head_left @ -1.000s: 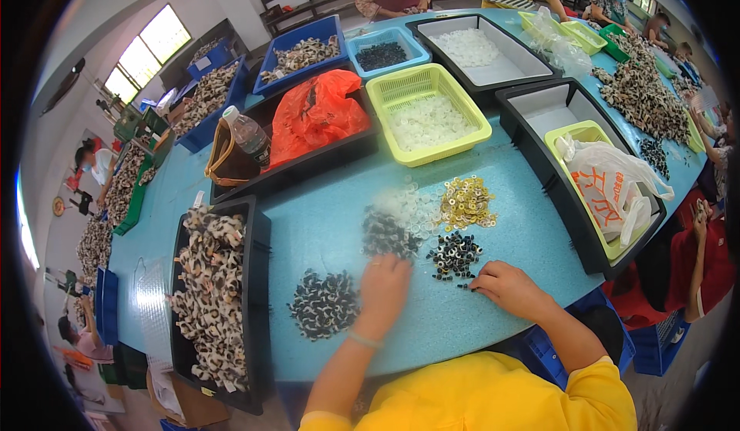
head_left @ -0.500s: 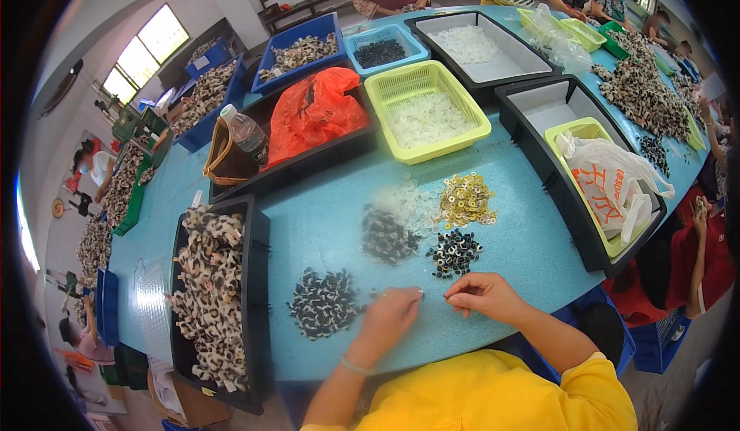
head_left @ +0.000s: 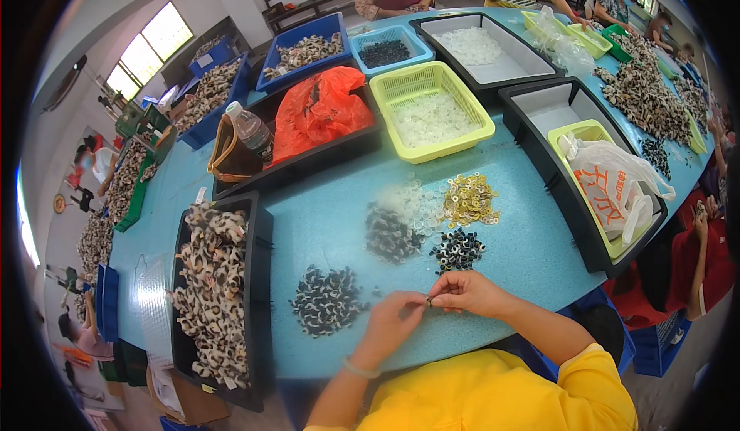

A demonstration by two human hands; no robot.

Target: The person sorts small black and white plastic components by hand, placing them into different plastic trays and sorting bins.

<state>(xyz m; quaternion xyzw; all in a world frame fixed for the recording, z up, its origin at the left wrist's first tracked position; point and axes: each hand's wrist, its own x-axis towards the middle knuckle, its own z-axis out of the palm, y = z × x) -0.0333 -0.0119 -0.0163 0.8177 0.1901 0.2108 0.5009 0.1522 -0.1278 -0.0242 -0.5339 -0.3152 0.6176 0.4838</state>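
My left hand (head_left: 393, 321) and my right hand (head_left: 469, 294) meet above the table near its front edge. Their fingertips pinch a tiny dark piece (head_left: 428, 301) from both sides; its exact kind is too small to make out. Left of my left hand lies a heap of small black-and-white pieces (head_left: 327, 301). Just beyond my right hand is a pile of small black ring-like parts (head_left: 458, 250). Behind these sit gold-coloured washers (head_left: 470, 200), clear rings (head_left: 420, 206) and a greyish dark pile (head_left: 391, 234).
A black bin (head_left: 262, 292) of fuzzy black-and-white pieces stands at left. Beyond are a yellow-green basket (head_left: 385, 115), a red plastic bag (head_left: 320, 119), a bottle (head_left: 250, 132) and a black tray (head_left: 547, 173) with a white bag (head_left: 609, 173). Other people work around the table.
My hands were apart, fingertips pinched. Now my right hand has moved left and my left hand slightly right, so their fingertips meet at the tiny dark piece.
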